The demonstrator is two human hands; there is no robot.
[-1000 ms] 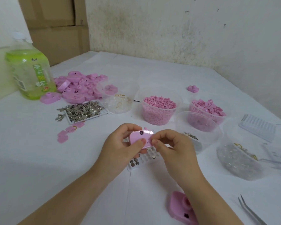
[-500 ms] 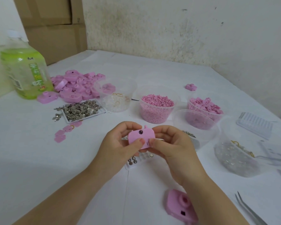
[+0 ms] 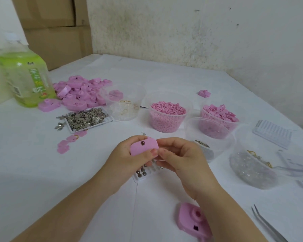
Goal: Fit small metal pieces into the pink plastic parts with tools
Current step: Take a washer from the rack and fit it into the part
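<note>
You face a white paper-covered table (image 3: 42, 172) that carries everything. At its far left stands a green-tinted clear plastic bottle (image 3: 24, 77), and just beside it lies a heap of pink plastic shells (image 3: 80, 93). In front of the heap sits a flat white tray of small silver metal pieces (image 3: 87, 119). Your left hand (image 3: 128, 161) grips 1 rounded pink plastic shell (image 3: 143, 146), held above the table at centre, thumb on its near face. Your right hand (image 3: 184, 159) pinches the shell's right end with curled fingers. Slim steel tweezers (image 3: 268, 226) lie apart at the lower right. 1 dark round stud (image 3: 142, 143) shows in the held shell's face.
</note>
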